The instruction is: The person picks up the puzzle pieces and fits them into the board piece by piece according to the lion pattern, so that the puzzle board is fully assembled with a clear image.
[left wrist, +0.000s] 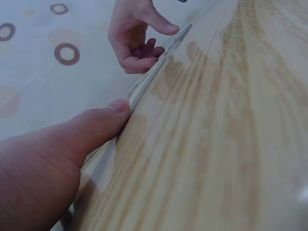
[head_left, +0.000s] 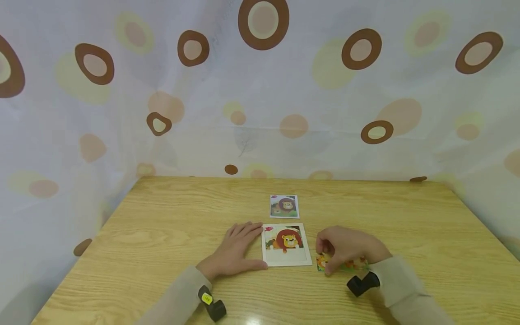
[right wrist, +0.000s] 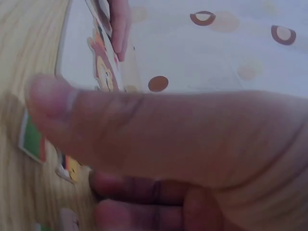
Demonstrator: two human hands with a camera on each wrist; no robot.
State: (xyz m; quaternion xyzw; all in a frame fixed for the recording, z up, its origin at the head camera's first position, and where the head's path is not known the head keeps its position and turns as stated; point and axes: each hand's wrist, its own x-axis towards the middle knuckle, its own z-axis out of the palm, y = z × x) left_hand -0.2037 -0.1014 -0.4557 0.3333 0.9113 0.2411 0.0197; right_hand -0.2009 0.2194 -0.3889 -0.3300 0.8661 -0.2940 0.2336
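A white-framed jigsaw puzzle board [head_left: 286, 257] shows a lion's face in its upper part; its lower part is bare white. Spread along the board's left side, my left hand [head_left: 233, 255] touches the edge with fingertips and thumb. My right hand [head_left: 351, 246] is over loose puzzle pieces [head_left: 360, 263] to the right of the board. Its thumb and curved fingers stand apart on either side of an orange and green puzzle piece [head_left: 322, 262]. In the right wrist view, a green-topped piece [right wrist: 32, 139] lies below the thumb; no grip shows.
A small picture card [head_left: 284, 206] with the same lion lies behind the board. Everything sits on a wood-grain table [head_left: 183, 203]. A white curtain [head_left: 260, 90] with brown and beige spots hangs behind the table and along its sides.
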